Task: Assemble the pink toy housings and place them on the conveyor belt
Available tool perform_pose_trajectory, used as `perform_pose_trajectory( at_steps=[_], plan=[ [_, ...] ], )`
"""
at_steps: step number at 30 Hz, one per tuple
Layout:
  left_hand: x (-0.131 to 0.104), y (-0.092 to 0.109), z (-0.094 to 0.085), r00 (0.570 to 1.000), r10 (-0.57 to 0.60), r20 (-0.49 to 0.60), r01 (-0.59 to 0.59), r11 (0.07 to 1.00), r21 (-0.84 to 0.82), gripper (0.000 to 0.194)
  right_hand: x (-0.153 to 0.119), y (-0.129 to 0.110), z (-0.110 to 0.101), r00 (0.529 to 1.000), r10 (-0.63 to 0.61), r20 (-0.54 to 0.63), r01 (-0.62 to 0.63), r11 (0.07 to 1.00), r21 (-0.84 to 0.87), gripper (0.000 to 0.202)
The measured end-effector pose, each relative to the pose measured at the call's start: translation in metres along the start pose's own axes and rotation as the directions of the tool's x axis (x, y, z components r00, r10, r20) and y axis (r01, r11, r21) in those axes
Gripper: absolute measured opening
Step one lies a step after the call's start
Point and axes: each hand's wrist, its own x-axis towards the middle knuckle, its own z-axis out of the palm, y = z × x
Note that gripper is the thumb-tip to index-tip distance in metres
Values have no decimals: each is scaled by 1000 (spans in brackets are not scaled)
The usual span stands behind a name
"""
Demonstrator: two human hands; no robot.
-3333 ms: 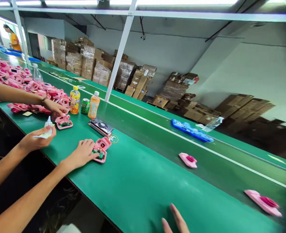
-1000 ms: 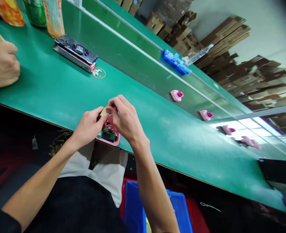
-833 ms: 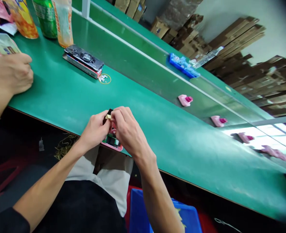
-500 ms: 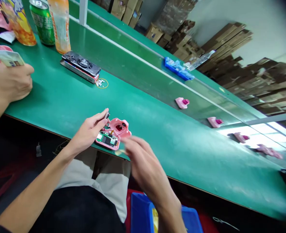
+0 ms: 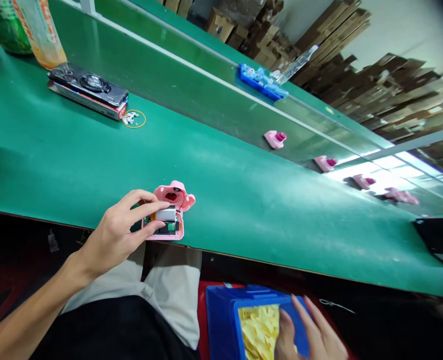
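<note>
My left hand point(image 5: 125, 227) is closed with thumb and fingers on a flat silver battery point(image 5: 166, 214). The battery sits over the green circuit board point(image 5: 171, 226) inside an opened pink toy camera case point(image 5: 181, 230) near the table's front edge. Behind the board half lies the case's other half point(image 5: 187, 201), tilted open. Low on the right, my right hand point(image 5: 307, 332) is at the blue bin point(image 5: 221, 320), fingers apart and slightly blurred, with nothing visible in them. Yellow paper pieces point(image 5: 259, 330) fill the bin.
At the left stand a clear bottle with orange print point(image 5: 43, 35) and a green can point(image 5: 9, 25). A dark phone-like device point(image 5: 89, 82) lies on a box, beside a yellow rubber band point(image 5: 145, 119). Several pink camera pieces point(image 5: 276, 139) line the belt; a blue tray point(image 5: 259, 82) sits beyond.
My right hand has moved from beside the pink case down to the blue bin. My left hand has brought the battery over the board. The other person's hand at left is out of view.
</note>
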Motion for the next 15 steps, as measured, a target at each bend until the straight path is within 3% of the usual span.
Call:
perform_pose_trajectory(
  at_steps=[1,2,3,5,7,8,11,15],
  plan=[
    [0,0,0,999,35,15,-35,999,17,27,27,-34,1,993,-121,14,119,988,101,57],
    [0,0,0,997,70,26,-71,997,28,28,54,-67,2,953,-297,56,276,930,244,60],
    [0,-1,1,994,101,35,-102,994,33,29,79,-98,5,880,-469,74,411,830,377,60],
    [0,-1,2,989,137,49,-138,990,24,29,118,-147,14,663,-745,75,589,581,562,50],
    [0,-2,4,991,130,39,-130,992,4,27,139,-176,22,516,-853,71,634,437,639,36],
    [0,-2,4,993,115,27,-115,993,-5,26,143,-183,25,480,-874,75,638,407,654,32],
    [-1,-4,6,994,110,-8,-110,994,-16,27,146,-184,30,475,-877,68,623,390,678,26],
    [-2,-5,6,978,202,46,-205,974,99,55,146,-173,28,568,-822,41,553,418,721,25]
  ],
)
